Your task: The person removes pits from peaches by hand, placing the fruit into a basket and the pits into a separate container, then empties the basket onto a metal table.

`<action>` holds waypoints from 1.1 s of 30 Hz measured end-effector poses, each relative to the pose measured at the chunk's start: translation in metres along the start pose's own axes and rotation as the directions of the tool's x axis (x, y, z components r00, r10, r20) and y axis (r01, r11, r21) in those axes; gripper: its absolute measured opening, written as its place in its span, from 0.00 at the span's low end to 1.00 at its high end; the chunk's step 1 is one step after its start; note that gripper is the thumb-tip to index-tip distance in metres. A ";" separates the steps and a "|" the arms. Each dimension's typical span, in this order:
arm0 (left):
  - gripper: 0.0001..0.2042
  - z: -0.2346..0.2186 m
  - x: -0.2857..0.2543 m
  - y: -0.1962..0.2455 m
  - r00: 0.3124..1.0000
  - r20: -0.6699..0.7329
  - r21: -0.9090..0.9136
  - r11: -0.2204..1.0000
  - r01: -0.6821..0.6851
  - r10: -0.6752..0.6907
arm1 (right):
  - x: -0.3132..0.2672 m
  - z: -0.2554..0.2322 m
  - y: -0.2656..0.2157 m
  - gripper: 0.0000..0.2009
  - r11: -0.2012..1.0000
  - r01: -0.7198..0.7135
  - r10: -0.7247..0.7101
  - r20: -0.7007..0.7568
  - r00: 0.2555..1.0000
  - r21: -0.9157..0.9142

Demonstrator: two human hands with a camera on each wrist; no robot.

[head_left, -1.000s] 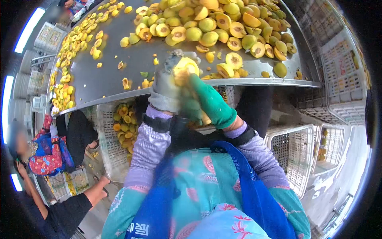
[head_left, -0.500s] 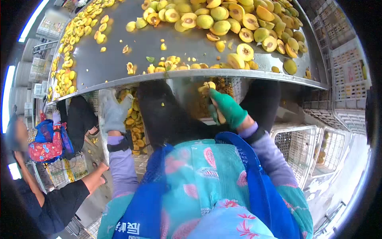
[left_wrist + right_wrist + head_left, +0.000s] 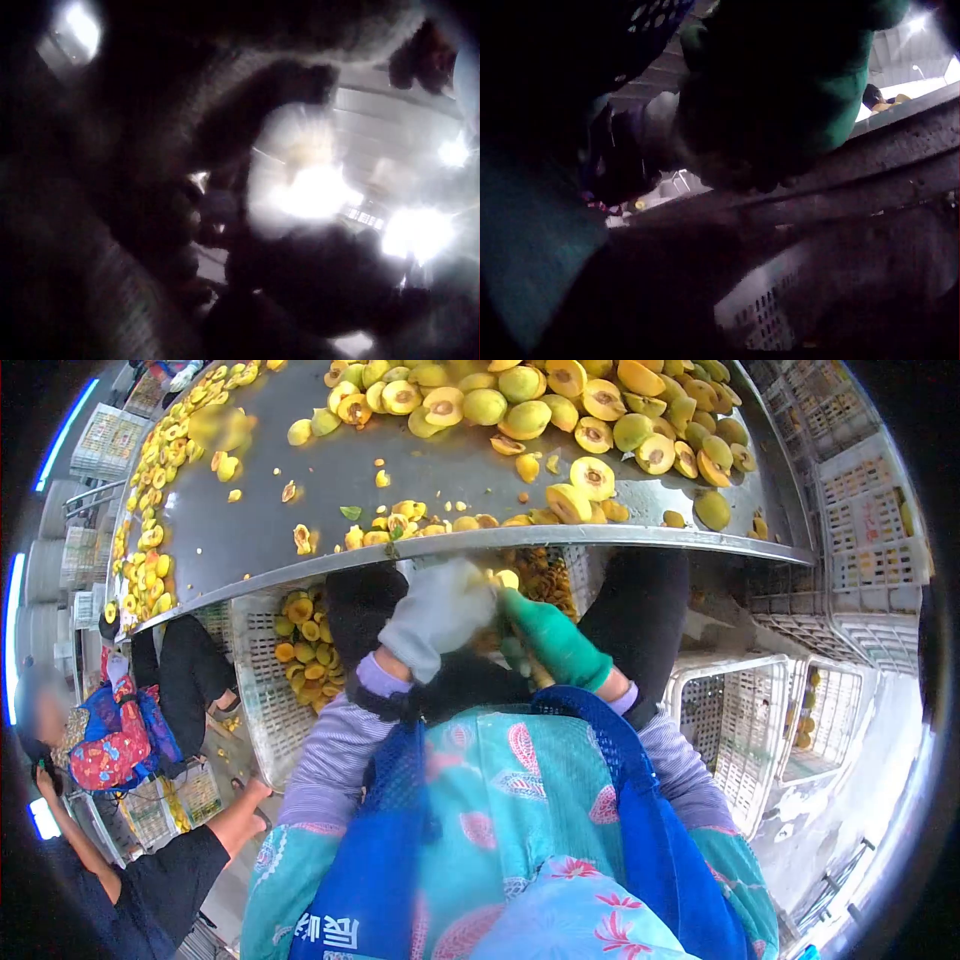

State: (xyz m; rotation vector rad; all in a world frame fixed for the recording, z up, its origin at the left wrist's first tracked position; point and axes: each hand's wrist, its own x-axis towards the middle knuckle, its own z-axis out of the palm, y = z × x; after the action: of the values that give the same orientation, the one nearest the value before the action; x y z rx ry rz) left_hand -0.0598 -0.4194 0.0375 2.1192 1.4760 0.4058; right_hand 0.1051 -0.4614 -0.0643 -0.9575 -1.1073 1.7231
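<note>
My left hand (image 3: pixel 435 622), in a pale grey glove, is blurred and meets my right hand below the table edge. Its fingers close on a piece of yellow fruit (image 3: pixel 507 578) between the hands. In the left wrist view a pale, blurred shape (image 3: pixel 292 169) shows among dark glove fingers. My right hand (image 3: pixel 560 640), in a green glove, grips a tool whose wooden handle (image 3: pixel 541 676) sticks out below the fist; the tool's working end is hidden. In the right wrist view the green glove (image 3: pixel 840 112) is mostly in shadow.
A metal table (image 3: pixel 330 470) bears a heap of halved yellow fruit (image 3: pixel 525 415) and scraps along its edge. A white crate (image 3: pixel 265 710) with fruit stands at left, another crate (image 3: pixel 735 730) at right. A person (image 3: pixel 120 740) sits at far left.
My left hand held a yellow fruit against the right hand, swung left over the fruit crate with fingers spread, then came back. The right hand dropped below the table edge, still gripping the tool.
</note>
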 end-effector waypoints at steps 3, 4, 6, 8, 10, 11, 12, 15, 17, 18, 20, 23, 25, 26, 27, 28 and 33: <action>0.16 0.002 0.004 0.007 0.982 0.097 -0.036 0.986 0.163 -0.159 | -0.006 0.011 -0.011 0.08 0.620 0.252 -0.430 -0.053 0.901 -0.743; 0.15 0.003 0.004 0.009 0.967 0.118 -0.042 0.972 0.231 -0.225 | -0.012 0.012 -0.022 0.08 0.547 0.180 -0.423 -0.085 0.902 -0.817; 0.14 0.001 0.003 0.012 0.928 0.143 -0.050 0.934 0.354 -0.344 | -0.019 0.007 -0.043 0.08 0.456 0.026 -0.362 -0.159 0.918 -0.889; 0.16 0.003 -0.008 -0.009 0.970 0.156 -0.108 0.973 0.206 -0.188 | -0.017 -0.006 -0.056 0.10 0.503 -0.032 -0.280 -0.197 0.940 -0.864; 0.19 -0.010 -0.012 -0.009 0.986 0.124 -0.266 0.953 0.144 -0.114 | -0.022 -0.018 -0.063 0.11 0.627 -0.017 -0.197 -0.180 0.964 -0.779; 0.18 -0.024 -0.013 0.000 0.995 0.053 -0.251 0.964 0.090 -0.079 | -0.018 -0.023 -0.071 0.12 0.706 -0.009 -0.192 -0.203 0.960 -0.709; 0.16 -0.037 -0.011 -0.001 0.987 0.044 -0.409 0.898 0.160 -0.155 | -0.014 -0.029 -0.086 0.13 0.774 0.003 -0.184 -0.221 0.958 -0.633; 0.11 -0.098 0.029 -0.019 0.973 -0.146 -0.333 0.935 0.121 -0.178 | 0.021 -0.051 -0.156 0.14 0.837 0.013 -0.233 -0.336 0.913 -0.547; 0.13 -0.131 0.070 -0.068 0.927 -0.323 -0.232 0.966 0.119 -0.191 | 0.066 -0.078 -0.199 0.14 0.780 0.022 -0.327 -0.376 0.867 -0.626; 0.14 -0.147 0.094 -0.108 0.914 -0.348 -0.136 0.976 0.168 -0.206 | 0.091 -0.093 -0.220 0.14 0.753 -0.011 -0.345 -0.410 0.844 -0.658; 0.17 -0.167 0.140 -0.193 0.832 -0.491 0.053 0.944 0.325 -0.258 | 0.148 -0.124 -0.248 0.13 0.575 0.082 -0.543 -0.305 0.783 -0.814; 0.23 -0.182 0.190 -0.298 0.673 -0.581 0.089 0.787 0.611 -0.457 | 0.243 -0.168 -0.274 0.18 0.308 0.059 -0.698 -0.183 0.692 -0.949; 0.27 -0.180 0.216 -0.345 0.682 -0.488 0.027 0.771 0.636 -0.545 | 0.304 -0.190 -0.286 0.21 0.442 0.055 -0.608 -0.254 0.752 -0.895; 0.29 -0.175 0.231 -0.361 0.704 -0.452 -0.006 0.791 0.612 -0.548 | 0.331 -0.199 -0.287 0.23 0.558 0.054 -0.518 -0.297 0.802 -0.828; 0.32 -0.170 0.249 -0.373 0.738 -0.422 -0.042 0.824 0.565 -0.527 | 0.358 -0.210 -0.279 0.25 0.472 -0.004 -0.560 -0.303 0.771 -0.882; 0.34 -0.163 0.272 -0.385 0.780 -0.401 -0.100 0.869 0.484 -0.481 | 0.376 -0.212 -0.275 0.27 0.469 0.031 -0.552 -0.266 0.790 -0.883; 0.39 -0.181 0.371 -0.266 0.831 -0.264 -0.179 0.871 0.457 -0.490 | 0.402 -0.168 -0.272 0.27 0.002 -0.175 -0.323 -0.166 0.932 -0.985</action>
State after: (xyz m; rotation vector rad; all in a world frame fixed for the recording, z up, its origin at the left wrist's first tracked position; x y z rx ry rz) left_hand -0.2260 0.0417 0.0156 1.5706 2.0364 0.6195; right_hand 0.1865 0.0257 0.0777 -1.9114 -2.1246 0.2013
